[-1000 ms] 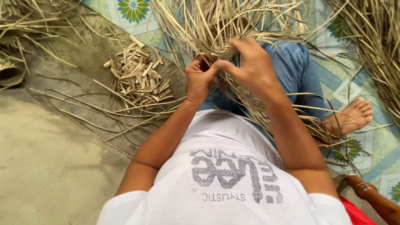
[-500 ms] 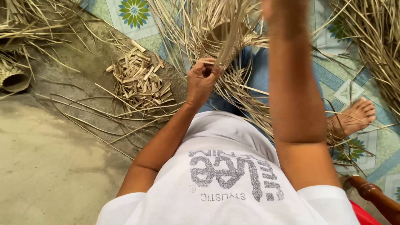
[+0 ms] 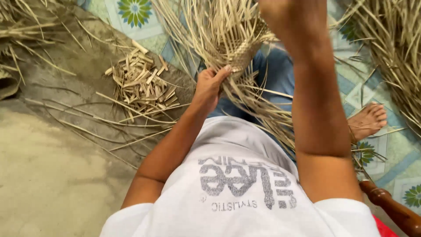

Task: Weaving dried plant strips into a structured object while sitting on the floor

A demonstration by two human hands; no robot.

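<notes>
Bare concrete floor [image 3: 48, 175] beside a patterned mat [image 3: 131, 13] with blue-green flower motifs | left hand [image 3: 209, 85] closed on a woven straw piece [image 3: 239, 55] over the lap | right hand [image 3: 280, 13] raised at top edge, grip cannot be told | pile of cut strips [image 3: 140, 81] left of the hand | loose straw [image 3: 394, 52] at right.

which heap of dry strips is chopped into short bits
The small pile of short cut pieces on the bare floor, just beyond the left hand. The heaps at the right edge and top left are long, uncut strands.
</notes>
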